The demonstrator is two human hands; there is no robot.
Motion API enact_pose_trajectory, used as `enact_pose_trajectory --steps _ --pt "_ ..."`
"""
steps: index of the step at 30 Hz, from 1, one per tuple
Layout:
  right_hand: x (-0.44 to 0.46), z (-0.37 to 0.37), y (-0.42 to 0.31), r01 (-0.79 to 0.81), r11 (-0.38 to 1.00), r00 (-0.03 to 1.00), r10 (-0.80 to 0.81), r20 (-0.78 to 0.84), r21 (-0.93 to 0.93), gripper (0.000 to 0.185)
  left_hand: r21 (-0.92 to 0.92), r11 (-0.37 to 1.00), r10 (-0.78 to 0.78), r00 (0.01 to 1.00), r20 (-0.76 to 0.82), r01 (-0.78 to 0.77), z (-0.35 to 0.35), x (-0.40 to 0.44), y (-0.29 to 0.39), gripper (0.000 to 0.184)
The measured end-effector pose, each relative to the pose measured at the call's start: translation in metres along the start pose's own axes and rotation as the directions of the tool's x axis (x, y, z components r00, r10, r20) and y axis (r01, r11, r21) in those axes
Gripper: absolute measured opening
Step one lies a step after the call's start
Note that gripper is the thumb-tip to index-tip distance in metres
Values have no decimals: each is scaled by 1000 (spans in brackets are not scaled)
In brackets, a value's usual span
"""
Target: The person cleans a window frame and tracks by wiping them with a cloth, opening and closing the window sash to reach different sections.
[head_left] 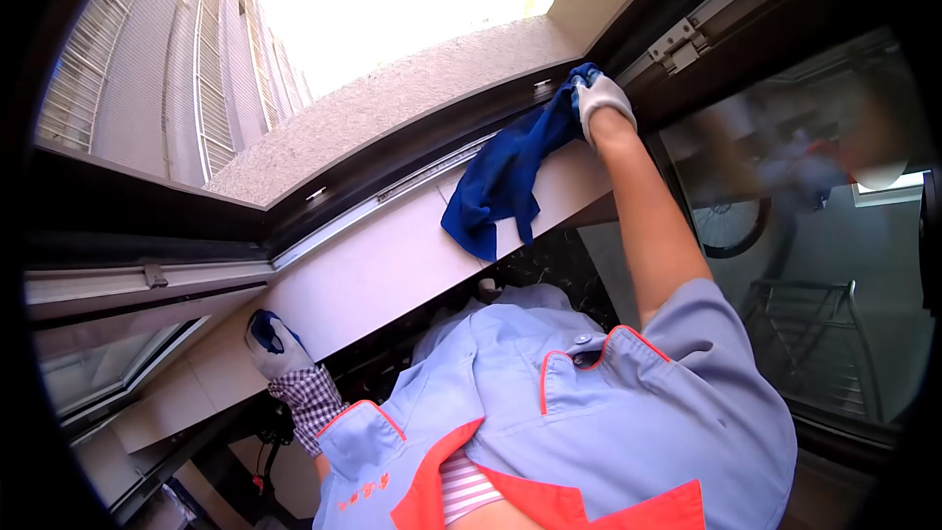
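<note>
A blue cloth [498,175] hangs from my right hand [601,103], which wears a white and blue glove and presses the bunched cloth end against the corner of the dark window frame [549,86]. The cloth's lower part drapes over the pale tiled sill [368,285]. My left hand [278,346], in a similar glove with a checked sleeve cover above it, rests on the sill at the left. Its fingers are curled over, and nothing can be made out in them.
An opened glass pane [805,236] on the right reflects a wheel and a metal rack. A hinge [677,46] sits at its upper edge. Another window pane [118,353] stands at the left. Beyond the opening are a rough outer ledge [402,88] and a building with barred windows.
</note>
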State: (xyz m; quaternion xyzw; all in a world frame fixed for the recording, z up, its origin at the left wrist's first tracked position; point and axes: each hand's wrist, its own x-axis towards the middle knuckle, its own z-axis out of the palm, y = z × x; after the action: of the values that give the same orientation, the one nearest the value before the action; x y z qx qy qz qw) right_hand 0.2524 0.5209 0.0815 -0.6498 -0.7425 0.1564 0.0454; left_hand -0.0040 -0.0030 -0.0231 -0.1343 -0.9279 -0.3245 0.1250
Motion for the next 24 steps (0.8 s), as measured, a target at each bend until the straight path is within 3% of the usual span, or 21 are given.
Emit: enact_pose_trajectory --steps 2,3,5,6,7,8,13,15,18,21,22,23,24 --pt "24 5 0 109 981 992 -97 77 -161 36 -85 996 -30 999 11 31 3 0 -2 31" --pt "30 1 -10 -1 959 985 49 165 -284 34 -126 991 -46 999 18 48 4 0 -2 31" --pt "68 21 5 85 874 955 66 290 -479 38 -119 992 -51 999 18 53 1 -1 8 32" --pt "73 19 10 264 621 911 90 402 -738 40 -108 993 -53 998 21 55 -2 -1 9 32" --pt "78 17 14 487 183 852 114 511 -854 42 -77 996 -33 999 11 33 -1 -1 6 31" --pt "83 15 18 624 -185 781 135 610 -759 45 -47 999 -10 1000 4 10 1 -2 1 31" --pt "113 33 23 481 86 854 180 488 -873 44 -67 998 5 1000 15 -4 0 -1 3 31" --pt "91 23 10 389 307 852 240 466 -869 44 9 997 76 997 -4 -76 -2 -2 -2 31" --pt "75 18 -4 215 650 870 212 446 -729 45 -91 995 48 999 1 -48 -3 -1 6 32" --pt "134 73 41 438 377 879 13 477 -816 43 -48 997 53 999 1 -53 -4 -2 6 33" --pt "137 71 41 529 228 823 96 559 -818 43 -41 998 49 999 -1 -49 -4 -1 4 33" --pt "141 71 40 581 210 796 53 603 -786 44 -35 998 48 999 3 -48 -3 -1 2 33" --pt "119 56 31 370 569 889 14 459 -734 45 -35 998 45 999 5 -44 -2 -2 1 33"
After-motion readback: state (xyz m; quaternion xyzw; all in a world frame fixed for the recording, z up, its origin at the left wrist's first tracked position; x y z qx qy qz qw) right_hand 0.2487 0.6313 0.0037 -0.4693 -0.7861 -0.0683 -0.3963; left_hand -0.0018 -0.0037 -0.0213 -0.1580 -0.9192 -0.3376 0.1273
